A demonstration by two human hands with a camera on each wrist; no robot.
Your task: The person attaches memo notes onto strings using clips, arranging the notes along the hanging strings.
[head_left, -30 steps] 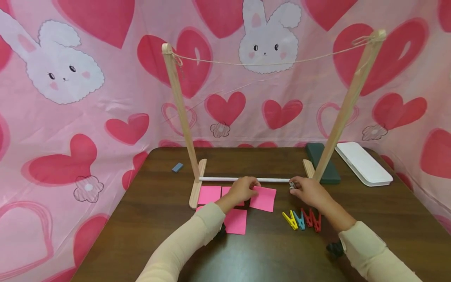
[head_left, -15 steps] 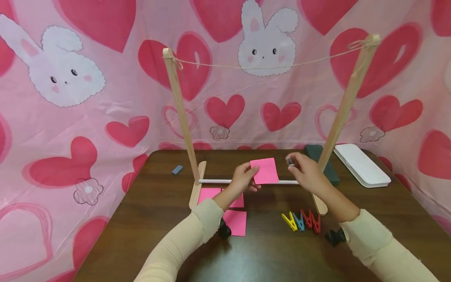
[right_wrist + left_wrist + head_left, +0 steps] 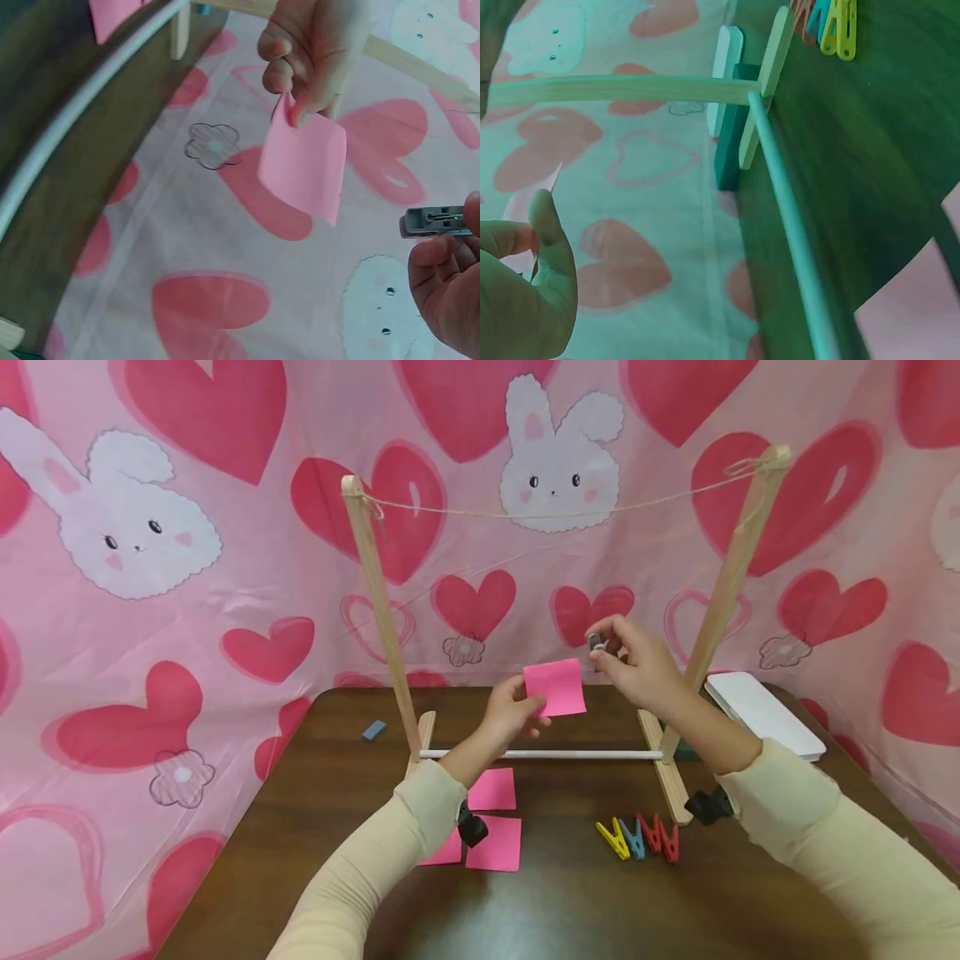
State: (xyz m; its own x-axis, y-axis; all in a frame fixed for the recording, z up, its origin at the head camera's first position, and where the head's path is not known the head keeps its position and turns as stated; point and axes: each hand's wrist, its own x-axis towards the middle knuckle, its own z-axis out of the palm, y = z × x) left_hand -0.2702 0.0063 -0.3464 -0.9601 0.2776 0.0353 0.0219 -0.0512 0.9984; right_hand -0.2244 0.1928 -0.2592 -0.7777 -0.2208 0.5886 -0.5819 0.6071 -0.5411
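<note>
A pink sticky note [image 3: 557, 687] hangs in the air by its lower left part, pinched between the thumb and fingers of my left hand [image 3: 506, 714]. My right hand [image 3: 641, 664], a little higher and to the right, grips a grey clothespin [image 3: 433, 222] between thumb and fingers. Note and clothespin are apart. Both hands are below the string [image 3: 525, 516], which is tied between two wooden posts. More pink notes [image 3: 493, 843] lie flat on the table, partly hidden by my left arm. In the left wrist view the held note shows edge-on behind the thumb.
A white rod [image 3: 585, 755] joins the feet of the posts [image 3: 381, 610]. Yellow, blue and red clothespins [image 3: 660, 839] lie at the front right. A white case [image 3: 765, 714] is at the back right, a small blue block [image 3: 373, 731] at the back left.
My left hand has lifted one pink note off the table and raised it. The right hand has risen with the grey clothespin, moving slightly left. The head view has tilted up slightly.
</note>
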